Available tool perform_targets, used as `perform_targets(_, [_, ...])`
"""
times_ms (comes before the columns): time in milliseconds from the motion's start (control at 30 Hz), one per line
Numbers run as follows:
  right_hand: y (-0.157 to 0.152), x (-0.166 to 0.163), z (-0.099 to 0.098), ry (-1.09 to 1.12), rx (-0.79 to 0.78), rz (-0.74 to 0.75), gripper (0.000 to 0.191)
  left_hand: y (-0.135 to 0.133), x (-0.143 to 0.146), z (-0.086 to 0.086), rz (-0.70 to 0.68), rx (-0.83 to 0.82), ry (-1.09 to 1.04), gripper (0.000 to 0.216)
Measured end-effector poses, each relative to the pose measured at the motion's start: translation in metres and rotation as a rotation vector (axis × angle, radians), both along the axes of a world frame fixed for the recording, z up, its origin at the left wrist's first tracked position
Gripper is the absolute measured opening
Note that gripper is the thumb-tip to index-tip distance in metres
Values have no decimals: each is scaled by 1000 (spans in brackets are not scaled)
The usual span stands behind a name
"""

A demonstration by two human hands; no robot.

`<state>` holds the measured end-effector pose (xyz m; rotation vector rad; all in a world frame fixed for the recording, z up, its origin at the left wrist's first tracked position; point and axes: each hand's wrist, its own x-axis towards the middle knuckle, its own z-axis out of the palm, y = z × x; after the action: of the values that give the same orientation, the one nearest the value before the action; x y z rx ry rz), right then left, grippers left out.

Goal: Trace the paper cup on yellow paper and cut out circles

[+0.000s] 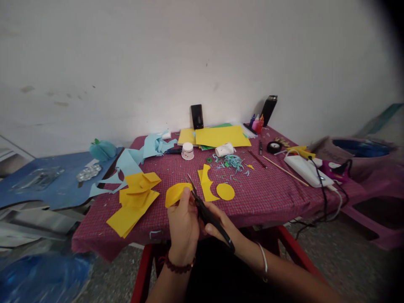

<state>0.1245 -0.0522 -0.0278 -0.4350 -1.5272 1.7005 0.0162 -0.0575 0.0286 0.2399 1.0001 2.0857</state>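
Observation:
My left hand (pixel 183 216) pinches a curled piece of yellow paper (pixel 175 193) above the front of the table. Black-handled scissors (pixel 208 216) are in my right hand (pixel 222 223), their blades pointing up and left at the paper's right edge. Whether the blades are cutting into it I cannot make out. Just right of the blades lie a yellow paper offcut (pixel 206 185) with curved cut edges and a yellow paper circle (pixel 225 192). Folded yellow paper pieces (pixel 135 206) lie to the left of my left hand.
Behind stand an upturned paper cup (pixel 187 151), a phone (pixel 197 117) and yellow sheets (pixel 222 136). Blue paper shreds (pixel 232 163) are scattered near a cup lying on its side (pixel 225 150). A white power strip (pixel 307 170) with cables sits right. Light blue paper (pixel 131 159) covers the left edge.

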Motion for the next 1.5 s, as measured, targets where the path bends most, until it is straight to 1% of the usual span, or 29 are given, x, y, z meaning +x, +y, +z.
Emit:
perform_targets(100, [-1, -1, -5, -7, 14, -41, 61, 1, 0, -1, 11, -22, -12, 21])
perform_targets(267, [-2, 0, -13, -4, -38, -60, 60, 4, 1, -6, -26, 1, -15, 21])
perform_targets(500, [-1, 6, -9, -14, -76, -78, 65, 7, 2, -10, -51, 35, -3, 22])
perform_targets(633, [0, 7, -9, -14, -79, -81, 59, 8, 3, -13, -50, 21, 3, 21])
perform_targets(867, [0, 6, -13, -20, -60, -111, 64, 8, 5, -16, -52, 0, 26, 19])
perform_targets(1100, [-1, 6, -10, -27, -71, -104, 61, 8, 4, -17, -67, -1, 21, 19])
perform_targets(1233, [0, 5, -9, -8, -90, -97, 64, 9, 3, -17, -53, -19, 9, 21])
perform_targets(1333, [-1, 4, -14, 2, -114, -88, 66, 9, 2, -17, -49, -30, 10, 20])
perform_targets(1500, [-6, 4, -27, 42, -134, -47, 62, 8, 5, -19, -73, -19, 6, 18])
